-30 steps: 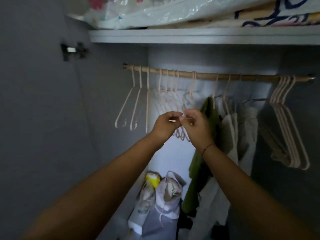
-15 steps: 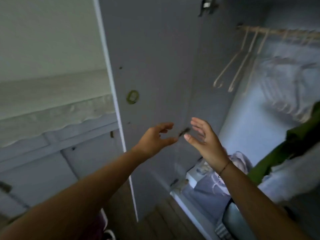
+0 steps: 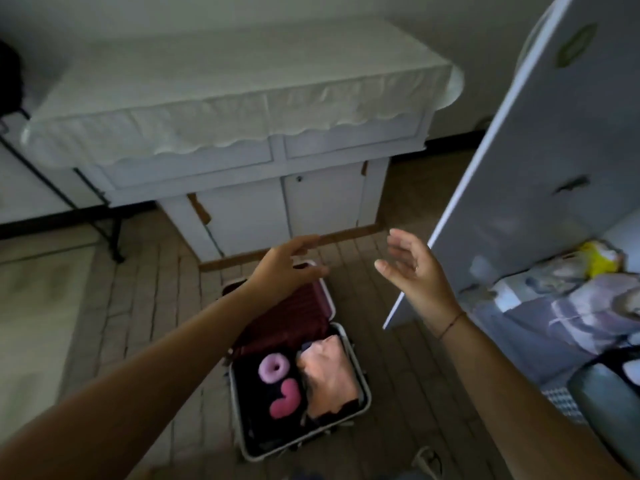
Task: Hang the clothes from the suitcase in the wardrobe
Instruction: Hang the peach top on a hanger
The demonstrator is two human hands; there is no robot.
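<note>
Since the earlier frame our view swings from the hanger rail inside the wardrobe, past its door, and down to the floor, and both hands come away from the hangers with nothing in them.

Now the left hand [image 3: 284, 268] and the right hand [image 3: 415, 271] float in the middle of the frame with palms turned towards each other and fingers loosely spread. Each grip is released and holds nothing. The suitcase [image 3: 294, 320] lies open on the wooden floor [image 3: 138, 306] in the lower middle of the frame, its maroon lid tipped back just under the left hand. In the tray we see a folded peach garment [image 3: 329, 375] on the right. Beside it on the left is a dark garment bearing a pink ring [image 3: 275, 367] and a pink heart [image 3: 285, 398]. The wardrobe door [image 3: 536, 150] stands open along the right side of the frame, with bags [image 3: 588, 299] heaped on the wardrobe's bottom behind it. A white cabinet [image 3: 242, 188] under a scalloped cloth fills the top of the frame.

We judge that we are between garments, turning back for the next one. The next move calls for bending down, lowering both hands into the tray and taking hold of one piece. The peach one lies uppermost and nearest the right hand, so we lift it clear without dragging its neighbour along.
</note>
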